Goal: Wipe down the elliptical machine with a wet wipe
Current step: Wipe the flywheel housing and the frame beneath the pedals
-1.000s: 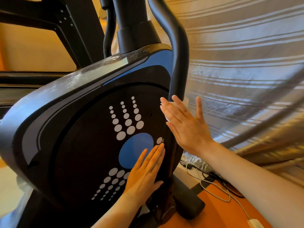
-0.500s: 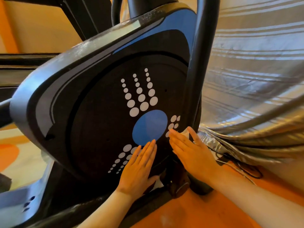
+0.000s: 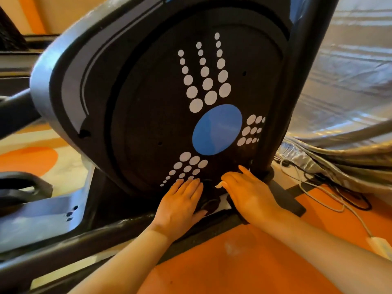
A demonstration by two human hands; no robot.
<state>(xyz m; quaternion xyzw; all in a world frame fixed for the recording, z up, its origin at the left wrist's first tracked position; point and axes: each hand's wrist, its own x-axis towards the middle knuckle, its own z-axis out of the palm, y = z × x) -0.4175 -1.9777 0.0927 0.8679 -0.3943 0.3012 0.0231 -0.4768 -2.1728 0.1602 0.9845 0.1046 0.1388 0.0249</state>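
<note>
so the elliptical's flywheel cover (image 3: 148, 102) fills the middle; both hands sit flat at its bottom edge, left hand (image 3: 180, 202) just left of the right hand (image 3: 250, 194); a bit of wet wipe (image 3: 220, 184) pokes out from under the right hand's fingers; upright arm (image 3: 297, 102) runs along the cover's right side; crumpled plastic sheet (image 3: 339, 81) behind it on the right; cables (image 3: 318, 194) on the floor (image 3: 212, 262) below the sheet; frame rail (image 3: 95, 236) crosses in front of the cover.
</note>
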